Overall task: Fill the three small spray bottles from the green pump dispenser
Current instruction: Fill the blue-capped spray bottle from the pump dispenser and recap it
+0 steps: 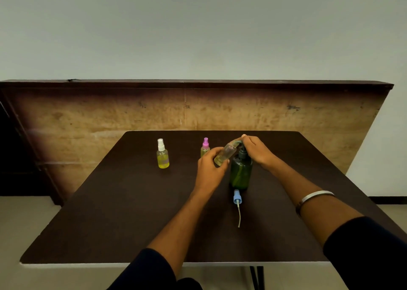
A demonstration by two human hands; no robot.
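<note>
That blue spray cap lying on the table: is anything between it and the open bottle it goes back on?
Nothing blocks it outright. The blue spray cap lies in front of the green pump dispenser, with the open bottle tilted at the spout in the left hand.

Both hands crowd the green pump dispenser (240,173) right of centre on the dark tabletop (114,219), closing off that corner. A loose blue spray cap (237,196) with trailing tube lies just in front of it. The white-capped bottle (162,155) stands alone at left, with open tabletop all around it.
</note>
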